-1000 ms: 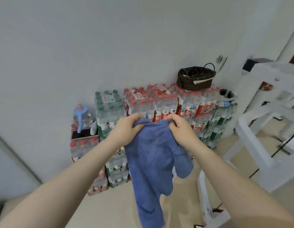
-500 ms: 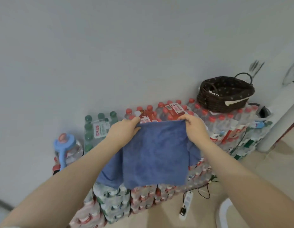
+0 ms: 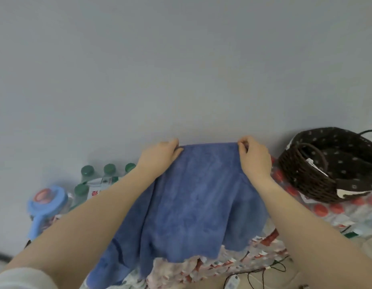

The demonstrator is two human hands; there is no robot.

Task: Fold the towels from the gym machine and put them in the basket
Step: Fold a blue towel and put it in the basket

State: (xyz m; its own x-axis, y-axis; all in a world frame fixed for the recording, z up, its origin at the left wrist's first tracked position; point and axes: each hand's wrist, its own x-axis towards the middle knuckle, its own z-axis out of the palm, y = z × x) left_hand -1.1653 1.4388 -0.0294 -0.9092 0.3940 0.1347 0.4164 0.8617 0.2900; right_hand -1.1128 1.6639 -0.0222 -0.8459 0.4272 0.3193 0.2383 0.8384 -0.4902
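My left hand [image 3: 160,156] and right hand [image 3: 255,158] pinch blue towel [image 3: 193,203] at far corners, fingers curled on edge, spreading it flat for folding. Basket [image 3: 318,178] just right of right fingers, ready for drop.

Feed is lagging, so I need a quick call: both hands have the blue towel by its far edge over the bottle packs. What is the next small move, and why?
Probably bring the far edge toward you to halve it. The left hand and right hand pinch the far corners of the blue towel, which lies spread and unfolded; the basket waits beside it.
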